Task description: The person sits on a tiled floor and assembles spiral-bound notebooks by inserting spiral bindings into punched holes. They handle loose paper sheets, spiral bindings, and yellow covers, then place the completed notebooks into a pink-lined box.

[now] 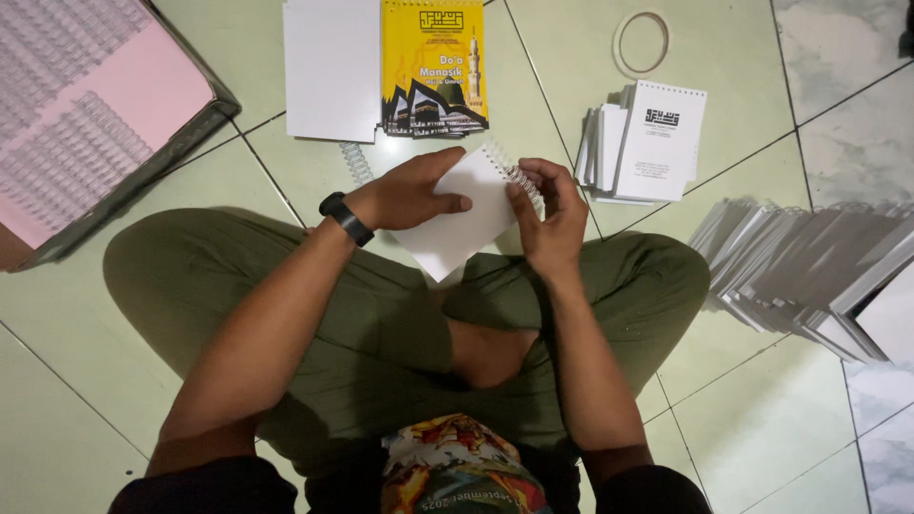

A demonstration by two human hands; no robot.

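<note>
Already a good share of the binding looks done: at three o'clock on the pale glossy tiled floor (762,419) lies a long fanned row of bound white booklets (809,276), and a smaller stack of white spiral-topped booklets (647,143) stands at one o'clock. What seems left sits at twelve o'clock, a yellow printed cover sheet pile (434,67) beside plain white card sheets (331,67), with a flat box of silvery wire combs on pink paper (86,114) at ten o'clock. Between your knees you hold a small white paper booklet (457,224). Your left hand (405,195) presses flat on its face, fingers closed down on it; your right hand (547,214) pinches the metal coil (522,183) along its edge. A thin tape ring (643,41) lies near one o'clock.
</note>
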